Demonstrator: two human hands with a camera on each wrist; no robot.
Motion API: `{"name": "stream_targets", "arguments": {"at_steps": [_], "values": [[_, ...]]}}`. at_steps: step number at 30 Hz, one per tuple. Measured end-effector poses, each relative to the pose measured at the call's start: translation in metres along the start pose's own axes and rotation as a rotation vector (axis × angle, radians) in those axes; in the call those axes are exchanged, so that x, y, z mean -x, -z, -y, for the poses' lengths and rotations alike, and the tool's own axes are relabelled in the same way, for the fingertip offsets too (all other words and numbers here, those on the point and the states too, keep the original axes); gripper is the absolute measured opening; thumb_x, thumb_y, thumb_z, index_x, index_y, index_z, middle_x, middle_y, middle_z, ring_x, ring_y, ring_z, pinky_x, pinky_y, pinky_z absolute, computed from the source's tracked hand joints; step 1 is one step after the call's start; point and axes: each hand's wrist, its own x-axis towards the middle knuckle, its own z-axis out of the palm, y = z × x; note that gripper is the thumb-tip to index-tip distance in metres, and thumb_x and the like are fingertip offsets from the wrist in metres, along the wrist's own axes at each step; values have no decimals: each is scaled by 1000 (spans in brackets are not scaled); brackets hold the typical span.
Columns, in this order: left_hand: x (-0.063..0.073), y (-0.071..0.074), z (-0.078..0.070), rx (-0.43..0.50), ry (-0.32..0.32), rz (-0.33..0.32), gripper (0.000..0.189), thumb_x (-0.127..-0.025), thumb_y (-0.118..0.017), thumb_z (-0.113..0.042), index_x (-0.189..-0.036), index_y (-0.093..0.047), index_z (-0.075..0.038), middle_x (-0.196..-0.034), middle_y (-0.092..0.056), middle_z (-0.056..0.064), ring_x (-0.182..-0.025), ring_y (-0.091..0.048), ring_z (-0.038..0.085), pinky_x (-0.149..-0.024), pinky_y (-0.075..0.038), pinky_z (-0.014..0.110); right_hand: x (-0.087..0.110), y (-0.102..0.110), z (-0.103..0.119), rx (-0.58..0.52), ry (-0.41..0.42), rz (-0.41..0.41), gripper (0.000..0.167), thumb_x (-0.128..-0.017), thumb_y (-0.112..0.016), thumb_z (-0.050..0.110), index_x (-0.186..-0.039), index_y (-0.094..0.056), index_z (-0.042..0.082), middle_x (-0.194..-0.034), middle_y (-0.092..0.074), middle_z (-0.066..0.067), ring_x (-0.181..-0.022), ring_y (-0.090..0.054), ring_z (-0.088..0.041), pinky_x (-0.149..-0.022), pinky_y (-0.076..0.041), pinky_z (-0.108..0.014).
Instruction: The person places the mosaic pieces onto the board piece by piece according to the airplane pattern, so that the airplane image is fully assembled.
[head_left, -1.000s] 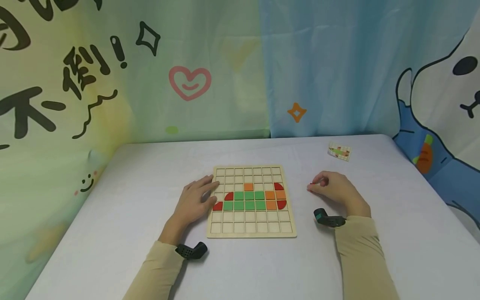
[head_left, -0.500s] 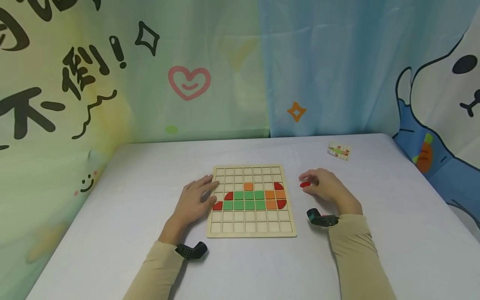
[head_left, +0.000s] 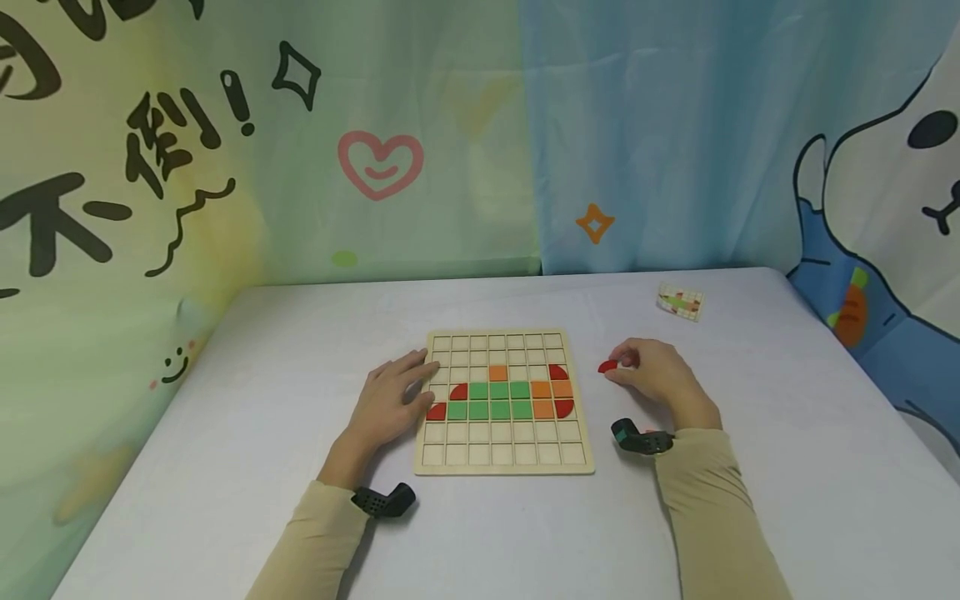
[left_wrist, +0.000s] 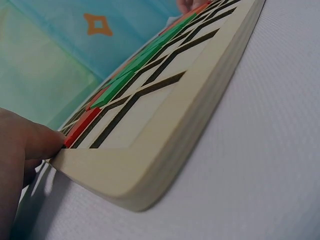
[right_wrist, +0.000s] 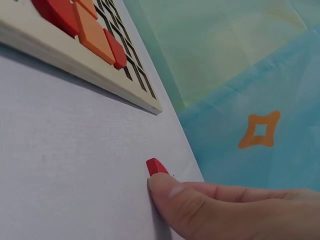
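Observation:
A wooden grid board [head_left: 504, 458] lies flat on the table, with green squares [head_left: 499, 409], orange squares [head_left: 542, 409] and red quarter-round pieces [head_left: 563, 408] set in its cells. My left hand [head_left: 386, 406] rests at the board's left edge, fingers extended over the rim and thumb touching near a red corner piece [left_wrist: 82, 127]. To the right of the board, my right hand [head_left: 660, 375] pinches a loose red quarter-round piece [head_left: 607, 367] between thumb and fingers. In the right wrist view the tip of that piece sticks out past the thumb, part of it hidden.
A small patterned card [head_left: 679, 302] lies at the back right of the white table [head_left: 300, 333]. Behind the table hangs a printed curtain [head_left: 465, 167]. Each wrist wears a black camera, the right one [head_left: 641, 437] close over the table.
My right hand has moved left toward the board with the red piece, which now shows more of its face. My left hand and the board have stayed put.

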Motion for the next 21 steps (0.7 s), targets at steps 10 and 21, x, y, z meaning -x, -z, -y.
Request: {"name": "stream_targets", "arguments": {"at_steps": [10,21], "values": [[0,-1,1,-4,-5,0,46,-90,-56,-32,-134,-55,-19,-148,-44,4,-139,-37,23,-115,-26,50,-3,-3,2,-1,23,-28,30,-84,-72,23,-108,-64,6,-109,-62,-15,-101,-52,-30,-91,-46,-48],[0,0,0,-8,-2,4,47,-90,-55,-34,-134,-55,-19,-148,-44,4,-140,-37,23,-115,-26,50,-6,-9,3,-9,29,-73,27,-84,-73,21,-106,-61,10,-95,-63,-10,-88,-54,-25,-77,-45,-38]]}}
